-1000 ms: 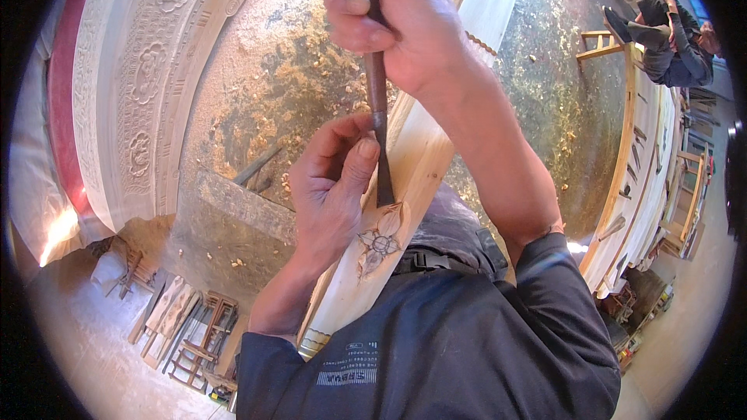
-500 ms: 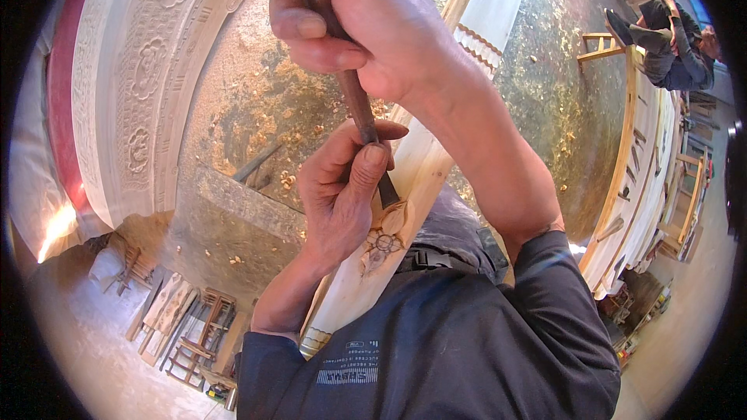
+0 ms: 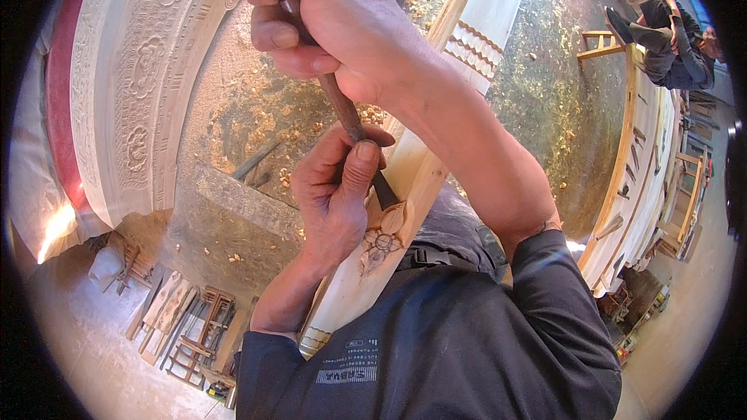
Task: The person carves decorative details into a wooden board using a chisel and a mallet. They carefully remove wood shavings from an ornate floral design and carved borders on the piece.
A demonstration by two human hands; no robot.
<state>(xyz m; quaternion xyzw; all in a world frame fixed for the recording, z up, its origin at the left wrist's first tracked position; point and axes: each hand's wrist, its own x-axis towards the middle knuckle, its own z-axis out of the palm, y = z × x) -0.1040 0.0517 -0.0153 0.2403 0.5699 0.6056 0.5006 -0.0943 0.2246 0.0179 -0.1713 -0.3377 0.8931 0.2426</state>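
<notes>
- Grip of the right hand (image 3: 334, 35): closed, its fingers curled around the dark wooden handle of the chisel (image 3: 340, 103).
- Grip of the left hand (image 3: 331, 198): closed too, thumb and fingers around the chisel lower down, just above its blade.
- Chisel: tilted, its flat dark blade slanting down to the upper edge of a carved leaf (image 3: 393, 219).
- Board (image 3: 424, 175): pale wood, running slantwise below the hands and beside the person's waist; a carved flower (image 3: 383, 243) adjoins the leaf, with scalloped bands (image 3: 473, 53) farther up.
</notes>
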